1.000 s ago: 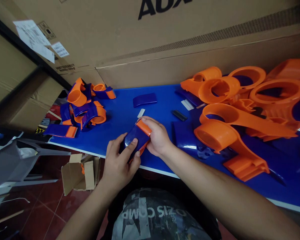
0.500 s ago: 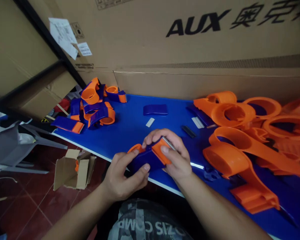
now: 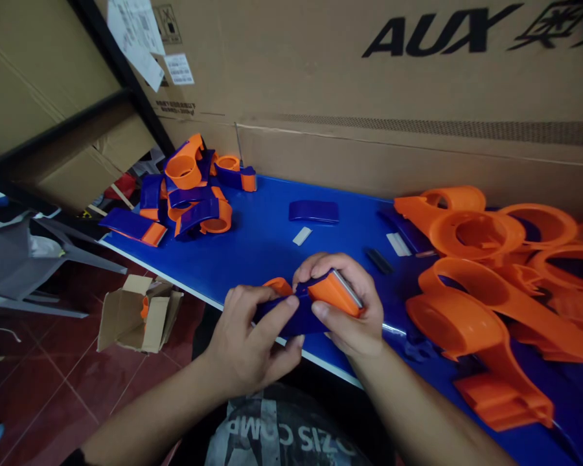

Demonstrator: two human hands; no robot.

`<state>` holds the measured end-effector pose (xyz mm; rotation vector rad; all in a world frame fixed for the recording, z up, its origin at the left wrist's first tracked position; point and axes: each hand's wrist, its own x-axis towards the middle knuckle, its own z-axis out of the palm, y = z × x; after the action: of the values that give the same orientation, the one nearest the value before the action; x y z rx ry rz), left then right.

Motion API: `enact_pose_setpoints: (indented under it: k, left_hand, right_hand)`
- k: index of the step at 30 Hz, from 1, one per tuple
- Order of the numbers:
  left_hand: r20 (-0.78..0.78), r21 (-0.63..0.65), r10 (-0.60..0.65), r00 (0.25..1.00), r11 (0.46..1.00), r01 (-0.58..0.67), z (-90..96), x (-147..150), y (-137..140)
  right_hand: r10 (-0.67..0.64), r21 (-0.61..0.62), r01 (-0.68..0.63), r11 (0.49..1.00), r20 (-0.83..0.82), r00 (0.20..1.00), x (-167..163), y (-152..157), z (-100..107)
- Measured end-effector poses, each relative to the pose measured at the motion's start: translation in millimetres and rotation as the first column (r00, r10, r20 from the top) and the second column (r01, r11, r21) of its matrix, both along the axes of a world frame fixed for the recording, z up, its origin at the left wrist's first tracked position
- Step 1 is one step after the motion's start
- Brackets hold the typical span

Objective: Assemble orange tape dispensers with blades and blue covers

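Both hands hold one orange-and-blue tape dispenser (image 3: 337,294) above the front edge of the blue table. My left hand (image 3: 252,336) is closed around its blue side, thumb and index finger pressing on the blue cover. My right hand (image 3: 357,317) grips the orange end, which carries a metal strip along its edge. Part of the dispenser's orange ring shows behind the left fingers; the rest is hidden. Beyond the hands lie a loose blue cover (image 3: 313,211), a small light strip (image 3: 302,235) and a dark strip (image 3: 379,260).
Orange dispenser bodies (image 3: 471,310) are heaped on the right of the blue table (image 3: 257,243). Orange-and-blue dispensers (image 3: 199,188) are piled at the far left. A large cardboard box (image 3: 320,77) stands behind. On the floor sit an open carton (image 3: 121,317) and a grey chair (image 3: 24,252).
The view has shifted slightly. The dispenser has turned in my hands, so its metal-edged end now faces more to the right. My left index finger has moved onto the middle of the blue cover.
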<state>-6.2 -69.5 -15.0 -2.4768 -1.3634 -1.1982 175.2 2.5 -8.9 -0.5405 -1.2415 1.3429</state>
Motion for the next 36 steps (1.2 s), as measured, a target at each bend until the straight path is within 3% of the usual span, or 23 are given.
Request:
enact_pose_setpoints:
  k: [3, 9, 16, 28, 36]
  left_hand:
    - [0.073, -0.126, 0.025, 0.997, 0.992, -0.016, 10.5, 8, 6]
    - [0.212, -0.243, 0.06, 0.976, 0.97, -0.007, 20.8, 12, 13]
    - [0.354, -0.478, 0.078, 0.932, 0.872, 0.108, 34.3, 5, 17]
    - [0.479, -0.609, 0.123, 0.869, 0.76, 0.228, 36.1, 4, 25]
    - [0.513, -0.61, 0.13, 0.848, 0.751, 0.254, 34.7, 5, 23]
  right_hand:
    - [-0.052, 0.046, 0.048, 0.998, 0.074, 0.996, -2, 0, 0]
    - [-0.127, 0.002, 0.127, 0.992, 0.094, 0.988, -6, -3, 1]
    - [-0.134, 0.052, 0.13, 0.99, 0.074, 0.988, -6, -5, -1]
    - [-0.144, 0.105, 0.135, 0.985, 0.085, 0.986, -3, -6, -2]
    - [-0.165, 0.182, 0.15, 0.972, 0.069, 0.984, -5, -7, 1]
